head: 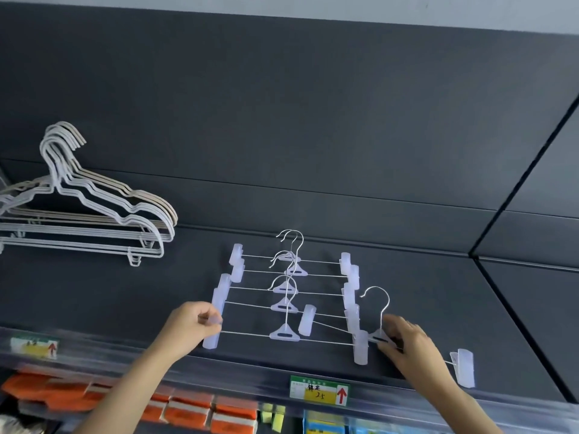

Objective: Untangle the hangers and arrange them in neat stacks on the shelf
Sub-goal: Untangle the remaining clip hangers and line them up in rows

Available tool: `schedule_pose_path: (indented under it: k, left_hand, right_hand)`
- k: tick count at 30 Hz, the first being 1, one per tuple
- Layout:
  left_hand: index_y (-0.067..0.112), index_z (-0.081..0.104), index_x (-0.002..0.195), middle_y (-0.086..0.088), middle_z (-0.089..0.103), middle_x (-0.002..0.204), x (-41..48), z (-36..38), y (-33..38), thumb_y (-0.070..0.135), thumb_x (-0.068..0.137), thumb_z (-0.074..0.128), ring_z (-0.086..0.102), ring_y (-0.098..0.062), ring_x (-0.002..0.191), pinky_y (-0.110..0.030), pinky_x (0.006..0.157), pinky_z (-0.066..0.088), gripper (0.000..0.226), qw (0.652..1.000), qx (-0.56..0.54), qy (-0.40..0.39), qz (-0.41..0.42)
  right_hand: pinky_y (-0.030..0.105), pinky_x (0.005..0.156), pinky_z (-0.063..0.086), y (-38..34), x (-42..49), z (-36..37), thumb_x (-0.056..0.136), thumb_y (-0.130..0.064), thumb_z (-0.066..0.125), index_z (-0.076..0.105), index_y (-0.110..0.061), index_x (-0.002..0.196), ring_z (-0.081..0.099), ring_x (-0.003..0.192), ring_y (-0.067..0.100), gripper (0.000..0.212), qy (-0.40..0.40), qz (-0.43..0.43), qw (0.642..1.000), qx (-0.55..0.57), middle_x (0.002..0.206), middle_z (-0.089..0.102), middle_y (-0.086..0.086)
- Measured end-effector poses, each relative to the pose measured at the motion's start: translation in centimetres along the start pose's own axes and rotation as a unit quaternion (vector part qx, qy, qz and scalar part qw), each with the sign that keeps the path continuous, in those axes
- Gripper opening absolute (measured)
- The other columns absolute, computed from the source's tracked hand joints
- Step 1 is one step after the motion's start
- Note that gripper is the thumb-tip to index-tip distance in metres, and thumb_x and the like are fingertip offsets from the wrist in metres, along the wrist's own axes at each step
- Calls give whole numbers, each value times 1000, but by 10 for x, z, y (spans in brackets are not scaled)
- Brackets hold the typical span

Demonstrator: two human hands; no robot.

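Several translucent clip hangers [286, 288] with metal hooks lie in an overlapping row on the dark top shelf [438, 308]. My left hand [191, 322] pinches the left-end clip of the row's near hangers. One more clip hanger [380, 333] lies skewed at the right, its left clip over the row and its right clip near the shelf's front edge. My right hand [407, 346] grips this hanger at its centre piece below the hook. A stack of white and beige wire hangers [91, 211] lies at the far left.
A green and yellow price tag [319, 391] with a red arrow sits on the shelf's front rail, another tag [34, 346] at the left. Orange packets [188, 411] and blue and yellow items fill the shelf below. A dark back panel rises behind.
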State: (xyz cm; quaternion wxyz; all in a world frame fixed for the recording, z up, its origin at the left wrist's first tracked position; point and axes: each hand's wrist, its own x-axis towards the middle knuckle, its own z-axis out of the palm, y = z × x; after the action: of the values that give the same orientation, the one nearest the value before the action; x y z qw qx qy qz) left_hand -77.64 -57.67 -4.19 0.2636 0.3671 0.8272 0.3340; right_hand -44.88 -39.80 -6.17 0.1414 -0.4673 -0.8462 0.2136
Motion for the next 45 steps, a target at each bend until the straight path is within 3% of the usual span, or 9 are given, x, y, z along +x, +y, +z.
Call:
schedule_pose_path:
  k: [6,12,24,27,31,36,39,41,45]
  left_hand:
    - [20,65,66,6,66,72,-1,4,8,2,76,66,60,-11,69,-12,57,39,20,998,61,15,5]
    - [10,67,76,6,64,73,1,5,9,2,78,64,57,-13,68,-15,56,41,9,996,75,44,1]
    - [13,63,68,-5,67,76,9,10,8,5,78,61,60,-23,72,-23,58,43,12,993,110,42,-17]
    - [11,64,81,-5,65,85,6,12,14,10,78,62,62,-24,80,-28,66,46,4,989,130,65,-18]
    - [15,60,100,-2,50,100,6,16,28,18,83,60,56,-22,89,-36,71,50,17,971,202,122,30]
    - [27,53,126,1,47,126,25,30,38,27,86,58,43,-21,116,-30,91,41,40,936,332,59,101]
    - [31,71,86,4,58,97,30,33,35,18,75,72,55,-22,92,-30,72,42,17,915,353,93,171]
    - [27,62,47,6,57,65,33,31,27,6,48,86,56,-21,59,-24,52,35,32,900,375,110,196]
    - [26,57,39,5,56,56,36,29,15,0,37,88,53,-23,50,-23,51,33,40,901,359,141,197]
  right_hand:
    - [10,66,37,-2,5,-6,83,-6,62,61,-19,112,48,73,2,32,-3,-19,998,59,78,50,-16]
    - [12,67,36,4,9,-24,83,-6,62,62,-19,113,45,72,-3,32,12,-38,999,27,77,45,-23]
    - [6,68,39,2,20,-30,83,-5,63,62,-18,113,48,72,5,33,-56,-19,991,119,88,58,-4]
    - [5,65,39,2,20,-31,81,0,64,63,-17,107,44,60,6,31,-53,-26,983,172,72,51,-7]
    - [8,63,40,6,22,-35,78,5,65,63,-26,94,45,60,2,35,-41,-23,969,243,68,49,-2]
    - [9,62,39,15,19,-35,78,5,65,60,-37,87,45,59,3,43,-20,-13,970,240,60,52,-13]
    - [8,61,39,25,17,-36,79,2,66,60,-35,88,46,58,3,39,25,2,974,223,59,54,-21]
    - [8,62,39,30,15,-36,79,1,66,60,-31,91,48,60,4,34,47,11,977,209,62,56,-22]
    - [6,65,40,39,10,-34,79,0,67,57,-39,86,55,75,17,41,66,37,977,198,67,63,-5]
